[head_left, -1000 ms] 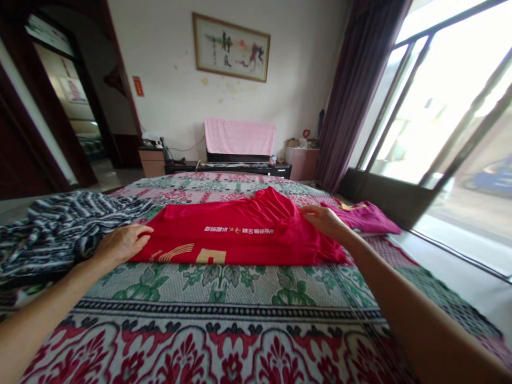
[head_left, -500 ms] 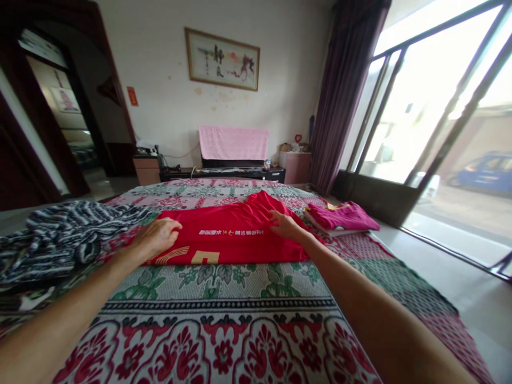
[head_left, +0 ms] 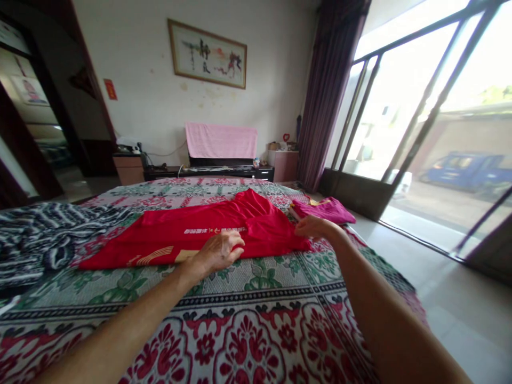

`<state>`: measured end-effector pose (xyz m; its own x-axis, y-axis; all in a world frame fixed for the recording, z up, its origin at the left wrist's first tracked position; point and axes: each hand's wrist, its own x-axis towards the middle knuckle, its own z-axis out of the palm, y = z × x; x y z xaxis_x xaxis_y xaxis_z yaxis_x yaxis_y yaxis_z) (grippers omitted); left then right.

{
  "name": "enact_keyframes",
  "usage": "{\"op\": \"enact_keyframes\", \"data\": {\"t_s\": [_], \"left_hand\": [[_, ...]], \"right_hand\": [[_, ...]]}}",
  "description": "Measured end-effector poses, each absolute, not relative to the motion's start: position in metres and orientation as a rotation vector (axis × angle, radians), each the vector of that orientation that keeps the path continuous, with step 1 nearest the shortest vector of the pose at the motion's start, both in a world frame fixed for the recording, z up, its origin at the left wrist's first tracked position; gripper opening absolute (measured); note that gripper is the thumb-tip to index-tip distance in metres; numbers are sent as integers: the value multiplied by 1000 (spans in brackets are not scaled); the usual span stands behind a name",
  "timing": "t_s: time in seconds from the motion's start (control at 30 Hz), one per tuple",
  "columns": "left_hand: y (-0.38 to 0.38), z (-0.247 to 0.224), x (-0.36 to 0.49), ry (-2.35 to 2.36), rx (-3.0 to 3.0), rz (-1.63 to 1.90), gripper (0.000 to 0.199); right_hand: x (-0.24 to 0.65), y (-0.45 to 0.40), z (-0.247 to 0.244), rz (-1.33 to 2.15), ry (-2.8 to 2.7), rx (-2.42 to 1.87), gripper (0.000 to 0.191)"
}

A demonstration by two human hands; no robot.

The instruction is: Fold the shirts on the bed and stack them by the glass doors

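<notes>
Red, gold-printed fabric tee [head_left: 264,229] — prob. light, soft; hold @ edges — L hand [head_left: 222,250] & R hand [head_left: 316,226] fingers curled, grip unclear.

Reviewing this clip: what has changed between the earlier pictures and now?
The left hand has left the red shirt's left end and moved right, across its printed front; whether it touches is unclear. The right hand moved inward, then back out to the shirt's right edge; its grip is unclear. The view swung right. The striped garment and magenta garment stayed put.
</notes>
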<state>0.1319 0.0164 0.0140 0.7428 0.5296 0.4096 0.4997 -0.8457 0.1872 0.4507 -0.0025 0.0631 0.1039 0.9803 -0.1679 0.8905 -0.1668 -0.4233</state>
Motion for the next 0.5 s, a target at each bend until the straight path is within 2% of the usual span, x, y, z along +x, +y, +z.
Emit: {"op": "enact_keyframes", "data": {"t_s": [0.13, 0.33, 0.5], "left_hand": [[2, 2, 140, 864, 2869, 644, 21], [0, -10, 137, 938, 2853, 665, 23], [0, -10, 139, 958, 2851, 670, 25]], "right_hand": [[450, -26, 78, 903, -1810, -2272, 13], [450, -35, 76, 926, -1939, -2333, 10], [446, -31, 72, 793, -1939, -2337, 6]]}}
